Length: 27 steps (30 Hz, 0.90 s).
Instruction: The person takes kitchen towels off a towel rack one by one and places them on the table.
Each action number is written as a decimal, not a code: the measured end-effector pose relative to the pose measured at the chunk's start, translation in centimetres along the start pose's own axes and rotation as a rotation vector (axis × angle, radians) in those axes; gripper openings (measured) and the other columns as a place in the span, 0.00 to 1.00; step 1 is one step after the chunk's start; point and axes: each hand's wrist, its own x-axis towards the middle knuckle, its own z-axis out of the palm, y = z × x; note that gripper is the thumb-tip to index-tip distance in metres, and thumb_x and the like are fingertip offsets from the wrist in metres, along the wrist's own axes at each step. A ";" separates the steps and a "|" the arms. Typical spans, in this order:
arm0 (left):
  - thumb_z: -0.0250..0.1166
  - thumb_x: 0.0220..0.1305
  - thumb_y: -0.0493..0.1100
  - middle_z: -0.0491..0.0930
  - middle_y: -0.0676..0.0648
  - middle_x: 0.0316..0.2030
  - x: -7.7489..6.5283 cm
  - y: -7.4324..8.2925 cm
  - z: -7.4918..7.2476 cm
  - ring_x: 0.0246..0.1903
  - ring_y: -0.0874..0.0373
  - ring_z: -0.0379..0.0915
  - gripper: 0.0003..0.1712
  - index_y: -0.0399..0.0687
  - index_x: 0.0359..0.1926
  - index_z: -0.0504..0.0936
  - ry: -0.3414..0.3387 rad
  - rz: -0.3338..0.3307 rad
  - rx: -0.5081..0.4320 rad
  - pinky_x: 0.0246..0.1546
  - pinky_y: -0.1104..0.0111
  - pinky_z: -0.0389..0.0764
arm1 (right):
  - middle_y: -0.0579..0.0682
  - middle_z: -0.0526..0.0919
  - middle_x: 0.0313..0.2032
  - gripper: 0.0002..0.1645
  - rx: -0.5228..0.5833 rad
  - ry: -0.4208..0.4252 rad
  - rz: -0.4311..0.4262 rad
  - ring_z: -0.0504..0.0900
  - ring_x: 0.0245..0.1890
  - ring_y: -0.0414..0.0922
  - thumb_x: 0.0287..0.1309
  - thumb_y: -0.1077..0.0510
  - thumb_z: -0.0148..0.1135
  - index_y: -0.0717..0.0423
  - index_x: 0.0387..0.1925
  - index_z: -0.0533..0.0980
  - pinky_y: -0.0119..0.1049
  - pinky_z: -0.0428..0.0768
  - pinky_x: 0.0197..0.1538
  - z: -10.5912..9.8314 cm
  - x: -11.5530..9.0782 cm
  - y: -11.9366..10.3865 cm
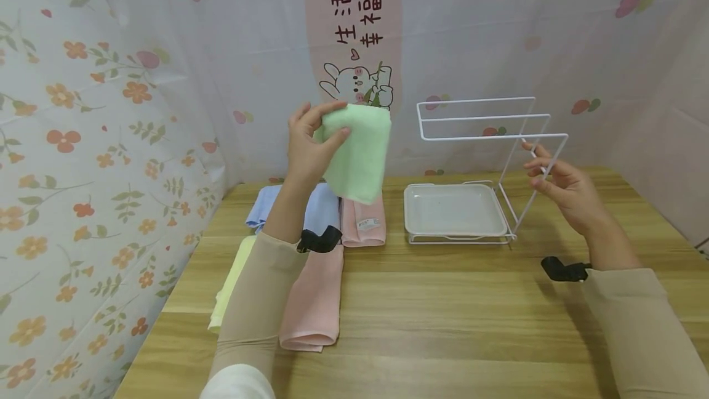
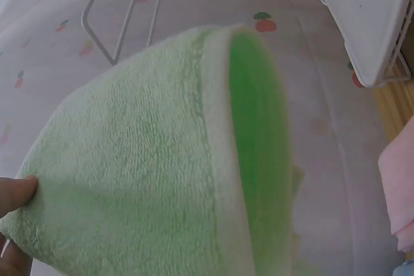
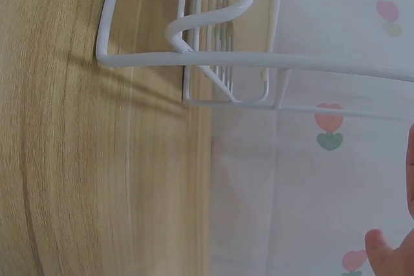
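My left hand (image 1: 312, 146) holds up a folded light-green towel (image 1: 360, 156), pinching its left edge between thumb and fingers. The towel hangs upright in the air over the back of the table; in the left wrist view its terry side and open fold show close up. At the right, a white wire rack (image 1: 476, 138) stands over a shallow white tray (image 1: 455, 209). My right hand (image 1: 570, 193) grips its right side loosely, fingers reaching past the upright. In the right wrist view only the thumb and part of a finger show, and their contact with the wire is hidden.
Left on the wooden table (image 1: 443, 313) lie a blue towel (image 1: 321, 208), two pink towels (image 1: 316, 306) (image 1: 364, 226), one with a label, and a yellow towel (image 1: 235, 279) partly behind my left forearm. A patterned curtain (image 1: 471, 29) hangs behind.
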 end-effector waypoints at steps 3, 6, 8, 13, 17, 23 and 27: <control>0.69 0.60 0.33 0.82 0.44 0.57 -0.5 -0.5 -0.3 0.65 0.60 0.65 0.22 0.44 0.57 0.82 -0.020 0.012 -0.034 0.67 0.60 0.65 | 0.44 0.68 0.72 0.16 0.001 0.000 0.006 0.40 0.80 0.45 0.65 0.77 0.51 0.69 0.51 0.75 0.24 0.69 0.59 0.1 0.0 0.1; 0.68 0.60 0.31 0.80 0.43 0.59 -1.0 -0.9 -0.5 0.55 0.59 0.74 0.25 0.40 0.59 0.79 -0.050 0.067 -0.102 0.53 0.64 0.77 | 0.45 0.67 0.72 0.17 0.014 -0.005 0.006 0.39 0.80 0.45 0.65 0.78 0.50 0.69 0.52 0.75 0.23 0.69 0.60 0.1 -0.1 0.2; 0.68 0.59 0.30 0.79 0.43 0.60 -1.3 -1.1 -0.6 0.54 0.61 0.74 0.28 0.40 0.61 0.76 -0.064 0.089 -0.110 0.52 0.66 0.77 | 0.45 0.67 0.72 0.17 0.030 -0.010 0.008 0.38 0.80 0.45 0.65 0.78 0.49 0.68 0.52 0.76 0.24 0.67 0.64 0.0 -0.2 0.2; 0.69 0.58 0.31 0.76 0.44 0.61 -2.2 -1.3 -0.9 0.51 0.58 0.72 0.34 0.43 0.65 0.70 -0.080 0.083 -0.114 0.49 0.60 0.79 | 0.46 0.65 0.73 0.18 0.065 -0.021 0.004 0.36 0.80 0.45 0.66 0.77 0.49 0.66 0.53 0.76 0.27 0.60 0.71 0.0 -0.1 0.2; 0.69 0.58 0.30 0.74 0.43 0.60 -3.0 -2.0 -1.1 0.51 0.56 0.72 0.37 0.44 0.67 0.67 -0.079 0.073 -0.137 0.48 0.57 0.81 | 0.46 0.66 0.73 0.18 0.065 -0.014 0.007 0.36 0.80 0.44 0.66 0.77 0.49 0.65 0.53 0.77 0.29 0.54 0.74 0.1 -0.1 0.1; 0.66 0.60 0.29 0.72 0.43 0.61 -4.4 -2.9 -1.2 0.51 0.53 0.74 0.37 0.45 0.69 0.65 -0.099 0.032 -0.158 0.44 0.60 0.83 | 0.44 0.64 0.74 0.17 0.052 0.000 0.039 0.35 0.80 0.44 0.67 0.76 0.49 0.66 0.54 0.75 0.38 0.38 0.79 0.0 -0.2 0.2; 0.65 0.61 0.27 0.72 0.43 0.61 -5.4 -3.1 -1.2 0.51 0.50 0.74 0.37 0.45 0.69 0.64 -0.136 0.007 -0.184 0.41 0.62 0.84 | 0.44 0.64 0.74 0.18 0.050 0.000 0.048 0.35 0.80 0.43 0.68 0.75 0.49 0.66 0.55 0.75 0.38 0.38 0.79 -0.1 -0.2 0.2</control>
